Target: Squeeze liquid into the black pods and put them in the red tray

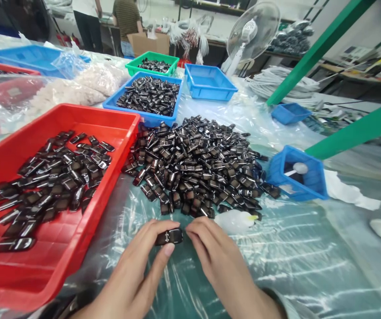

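Between the thumb and fingers of my left hand [139, 261] is a small glossy black plastic piece [174, 236], with a silvery part across its middle. My right hand [221, 259] is just right of it, fingertips bent together; whether they pinch anything is hidden. Beyond both hands spreads a big heap of similar black pieces [197, 168] on the plastic-covered table [293, 266]. To the left, a red tray [54, 261] has more such pieces lying loose in it. A whitish bag-like item [235, 220] with a yellow tip lies beside my right hand.
Blue tray [173, 120] and green tray [173, 66] behind the heap bear more black pieces. Another blue tray [210, 94] stands beside them. At right are a small blue bin [313, 179] with a white spoon-like item [298, 168], green posts [352, 128] and a fan [250, 31]. Two people stand behind.
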`<state>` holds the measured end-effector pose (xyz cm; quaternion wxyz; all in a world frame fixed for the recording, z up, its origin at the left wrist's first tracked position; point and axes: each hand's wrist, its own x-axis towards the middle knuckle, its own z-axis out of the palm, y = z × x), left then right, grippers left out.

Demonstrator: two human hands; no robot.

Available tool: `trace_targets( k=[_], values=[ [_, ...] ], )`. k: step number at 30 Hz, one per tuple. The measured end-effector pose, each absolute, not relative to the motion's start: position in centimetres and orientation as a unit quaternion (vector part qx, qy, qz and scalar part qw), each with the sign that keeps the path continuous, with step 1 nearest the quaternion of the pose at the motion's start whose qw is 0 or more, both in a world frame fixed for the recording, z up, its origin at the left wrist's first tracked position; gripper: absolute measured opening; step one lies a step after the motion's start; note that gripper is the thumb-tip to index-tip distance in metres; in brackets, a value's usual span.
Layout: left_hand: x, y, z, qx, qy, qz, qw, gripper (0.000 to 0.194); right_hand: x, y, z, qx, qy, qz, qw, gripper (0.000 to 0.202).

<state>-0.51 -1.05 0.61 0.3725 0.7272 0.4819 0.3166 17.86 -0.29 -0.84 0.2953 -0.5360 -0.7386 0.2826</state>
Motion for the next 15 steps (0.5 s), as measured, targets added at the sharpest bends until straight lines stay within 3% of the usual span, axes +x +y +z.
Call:
trace_targets(
  k=[4, 7, 15],
  values=[
    [-0.5, -1.3, 0.8, 0.731, 0.469, 0.319, 0.379, 0.035, 18.9, -0.3, 1.0, -0.507, -0.64, 0.46, 0.349, 0.009],
    [-0.6, -1.4, 0.8, 0.723, 0.464, 0.324, 0.395, 0.034, 19.3, -0.6, 1.7, -0.471, -0.556, 0.58, 0.363, 0.01],
    [-0.4, -1.4, 1.8, 0.733, 0.399, 0.336, 0.437, 0.038, 18.6, -0.4, 1.5, -0.387, -0.372, 0.753, 0.38, 0.013]
  ],
)
